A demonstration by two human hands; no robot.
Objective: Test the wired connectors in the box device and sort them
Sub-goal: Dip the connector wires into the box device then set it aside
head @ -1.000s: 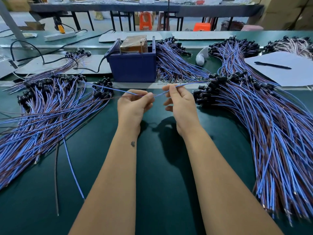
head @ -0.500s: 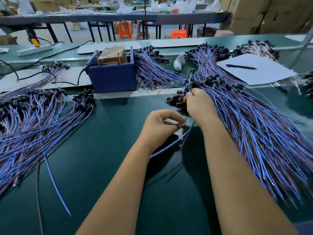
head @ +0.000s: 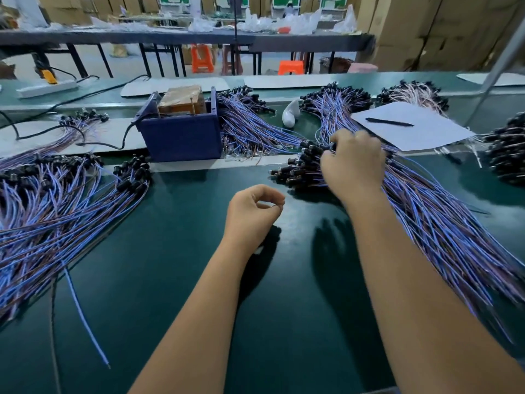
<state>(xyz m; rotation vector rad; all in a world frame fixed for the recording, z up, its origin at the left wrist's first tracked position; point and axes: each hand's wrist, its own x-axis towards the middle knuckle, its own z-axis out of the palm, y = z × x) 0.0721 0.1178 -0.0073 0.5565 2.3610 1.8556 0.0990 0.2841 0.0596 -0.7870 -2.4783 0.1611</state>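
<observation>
- Head view, the hands: the right hand [head: 353, 163] lies on the right pile of wired connectors [head: 420, 211], at the end where the black plugs are. Its fingers are curled down into the plugs, and they seem to close on one or several, but the hand covers the contact, so I cannot tell exactly what they pinch.
- The left hand [head: 252, 213] is above the green table [head: 184, 280], apart from both piles. Thumb and forefinger meet in a small ring and the other fingers are curled. Whether something thin is between the fingertips, I cannot tell; no wire is visible there.
- Head view, the things: the blue box device [head: 181, 132] stands behind the left hand, near the far edge of the mat, with a brown block inside and a black cable going out to the left. A second, left pile of connectors [head: 56, 209] is spread on the left side, well apart from the right pile. One more bundle lies just beside the box on its right.
- Further right there is a white sheet of paper [head: 412, 127] with a pen [head: 389, 122] on it.
- The step, as I judge it: picking the next connector from the right pile, before the test. Nothing is plugged into the box now.
- The next move probably calls for separating one single plug from its neighbours and pulling its wire free of the pile without dragging others, then bringing the plug to the box. The wires lie close together, so they can tangle easily.
</observation>
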